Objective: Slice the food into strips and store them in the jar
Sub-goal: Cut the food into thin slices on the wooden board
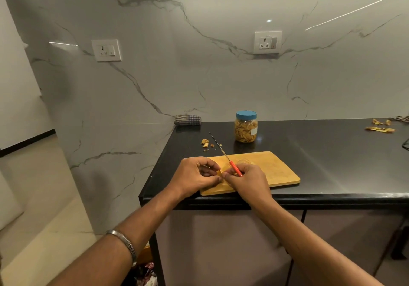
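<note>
One head-worn wide-angle view looks forward and down from close above the counter (309, 153), wall (221, 64) filling the upper frame.

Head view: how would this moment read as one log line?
left hand: pinching small yellow food piece | right hand: gripping red-handled knife | blue-lidded plastic jar: closed

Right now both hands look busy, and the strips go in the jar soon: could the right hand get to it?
Probably yes: the jar stands beyond the cutting board with open counter between, but the right hand grips the knife, and the lid is on.
</note>
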